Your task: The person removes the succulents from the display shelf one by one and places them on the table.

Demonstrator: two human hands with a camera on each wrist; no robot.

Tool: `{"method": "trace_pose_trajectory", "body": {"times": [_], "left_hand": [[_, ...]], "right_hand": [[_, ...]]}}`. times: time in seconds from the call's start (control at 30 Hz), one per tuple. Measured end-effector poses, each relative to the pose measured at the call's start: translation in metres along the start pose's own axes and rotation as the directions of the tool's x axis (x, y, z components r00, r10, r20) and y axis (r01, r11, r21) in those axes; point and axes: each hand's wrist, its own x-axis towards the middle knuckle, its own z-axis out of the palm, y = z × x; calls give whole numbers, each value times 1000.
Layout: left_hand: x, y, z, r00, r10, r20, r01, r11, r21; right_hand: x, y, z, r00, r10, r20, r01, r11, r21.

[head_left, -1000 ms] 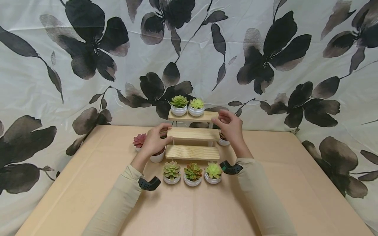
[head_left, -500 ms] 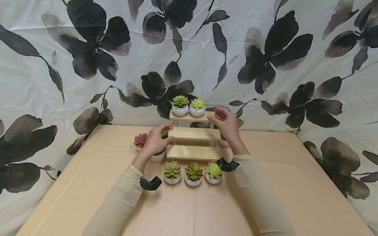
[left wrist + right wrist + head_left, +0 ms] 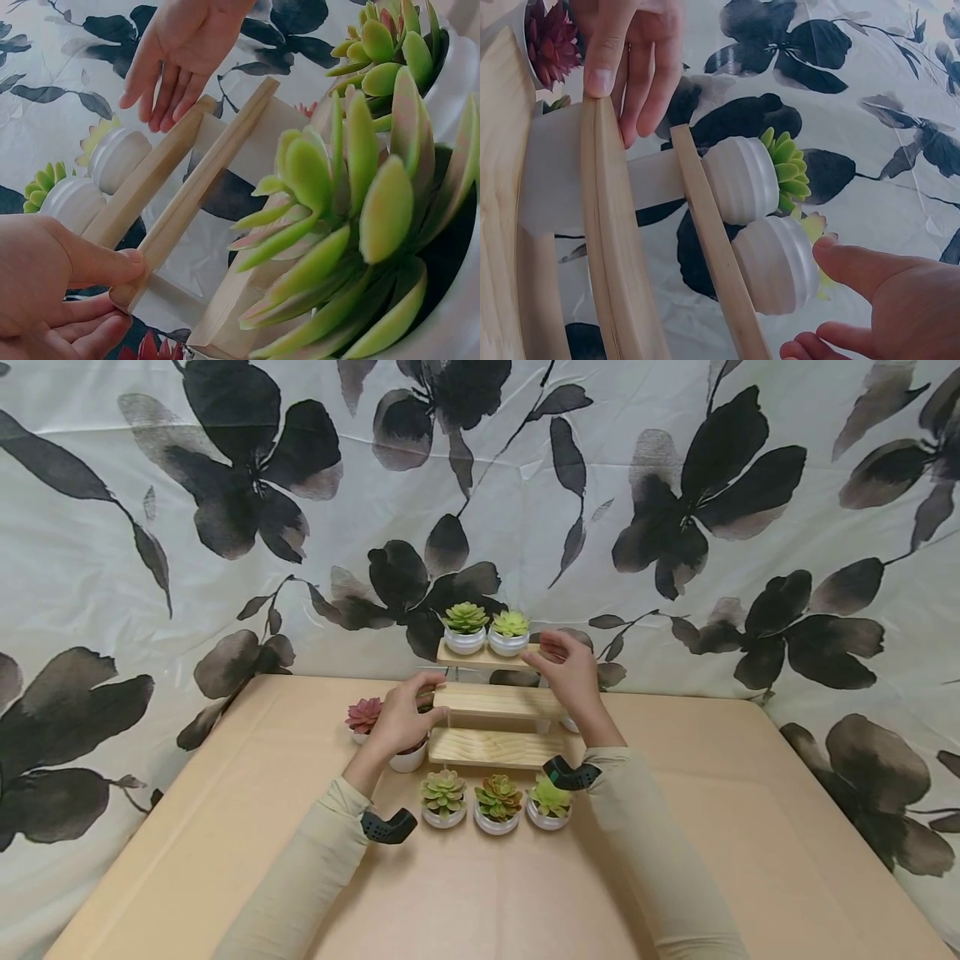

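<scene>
A three-tier wooden plant stand (image 3: 495,699) stands toward the back of the table. My left hand (image 3: 399,718) pinches the left end of its middle plank (image 3: 615,225), thumb on one side and fingers on the other. Two green succulents in white pots sit on the top plank (image 3: 471,657): a left one (image 3: 465,628) and a paler right one (image 3: 510,633). My right hand (image 3: 573,675) is at the right end of the top plank, its thumb (image 3: 847,262) right beside the paler succulent. Its fingers are loosely extended and hold nothing.
Several potted succulents surround the stand. Three line its front, among them a reddish-green one (image 3: 498,802); a red one (image 3: 363,717) and a white pot (image 3: 407,760) stand left. Another pot is mostly hidden behind the right forearm. A floral cloth (image 3: 525,510) hangs behind the table.
My right hand has moved left, from beyond the top plank's right end to close beside the right pot on it. The left hand stays on the middle plank; the head view shifted slightly.
</scene>
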Motion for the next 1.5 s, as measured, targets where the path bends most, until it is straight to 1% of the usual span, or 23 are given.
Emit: {"method": "trace_pose_trajectory", "body": {"times": [0.17,0.4,0.6,0.77,1.0,1.27,1.5], "left_hand": [[0,1,1,1000,-4,4,4,1000,-7],[1,-1,1,1000,2,3,-2,1000,-9],[2,-1,-1,1000,-6,6,6,1000,-11],[5,-3,-2,1000,-18,4,18,1000,-11],[9,-5,-2,1000,-22,17,22,1000,-11],[11,-5,0,999,-39,16,39,999,6],[14,-7,2,999,-31,11,31,999,12]], "right_hand": [[4,-1,5,1000,5,-3,-5,1000,-2],[9,-5,12,1000,21,-10,-21,1000,-13],[14,-7,19,1000,17,-19,-17,1000,-19],[19,-9,24,999,17,-35,-19,998,-57],[23,-10,29,998,50,-37,-53,993,-107],[27,-11,31,998,48,-35,-52,991,-121],[31,-11,33,999,28,-40,-33,992,-124]]}}
